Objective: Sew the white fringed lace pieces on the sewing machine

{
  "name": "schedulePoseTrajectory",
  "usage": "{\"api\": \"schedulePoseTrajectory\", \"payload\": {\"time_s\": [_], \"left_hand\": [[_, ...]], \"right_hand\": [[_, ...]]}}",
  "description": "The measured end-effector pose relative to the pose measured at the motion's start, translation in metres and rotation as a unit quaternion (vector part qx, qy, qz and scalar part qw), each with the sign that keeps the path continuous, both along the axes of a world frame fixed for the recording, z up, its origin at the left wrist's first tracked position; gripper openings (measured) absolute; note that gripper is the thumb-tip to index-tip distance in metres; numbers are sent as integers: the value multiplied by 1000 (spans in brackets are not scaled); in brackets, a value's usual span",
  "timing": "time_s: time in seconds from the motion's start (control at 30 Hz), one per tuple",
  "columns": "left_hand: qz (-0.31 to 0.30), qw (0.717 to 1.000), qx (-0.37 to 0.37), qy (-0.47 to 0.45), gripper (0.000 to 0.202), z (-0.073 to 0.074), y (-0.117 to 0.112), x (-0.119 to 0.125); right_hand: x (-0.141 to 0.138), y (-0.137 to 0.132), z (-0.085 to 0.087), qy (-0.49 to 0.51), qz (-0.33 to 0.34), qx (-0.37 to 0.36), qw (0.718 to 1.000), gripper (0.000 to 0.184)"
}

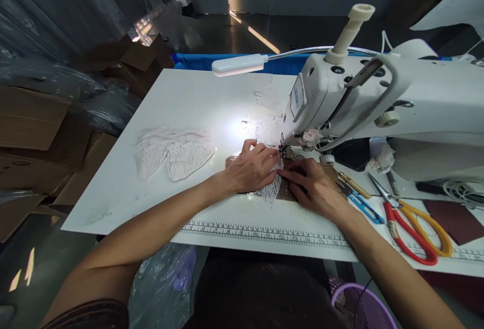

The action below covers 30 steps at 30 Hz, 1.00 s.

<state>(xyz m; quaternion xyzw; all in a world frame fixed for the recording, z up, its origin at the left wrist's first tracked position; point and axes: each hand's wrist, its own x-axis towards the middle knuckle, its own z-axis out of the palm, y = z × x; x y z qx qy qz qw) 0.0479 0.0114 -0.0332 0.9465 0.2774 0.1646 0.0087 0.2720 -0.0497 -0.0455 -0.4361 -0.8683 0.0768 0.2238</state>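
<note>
A strip of white lace fabric (273,188) lies under the needle area of a white sewing machine (325,92) and runs toward the far side of the table. My left hand (251,167) rests on the lace from the left, fingers stretched over it close to the presser foot (283,150). From the right, my right hand (312,183) reaches the lace edge with its index finger extended and the others curled, seemingly pinching it. Its fingertips are partly hidden. Beneath both hands is a brown plate (288,191). Another ruffled white lace piece (174,150) lies to the left.
Red-and-yellow scissors (410,225), blue thread snips (365,207) and a wooden-handled awl (351,184) lie right of my right hand. A white lamp (240,65) hangs above the table (113,203). A ruler tape (264,233) lines the front edge. Cardboard boxes (34,137) stand left.
</note>
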Motion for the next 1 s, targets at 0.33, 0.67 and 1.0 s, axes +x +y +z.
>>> {"api": "schedulePoseTrajectory", "payload": {"time_s": [0.33, 0.67, 1.0], "left_hand": [[-25, 1000, 8, 15, 29, 6, 4, 0], [22, 999, 14, 28, 34, 6, 6, 6], [83, 996, -9, 32, 35, 7, 4, 12]], "right_hand": [[-6, 1, 5, -42, -23, 9, 999, 36], [-17, 6, 17, -85, -66, 39, 993, 36], [-15, 5, 13, -108, -82, 29, 990, 36]]}}
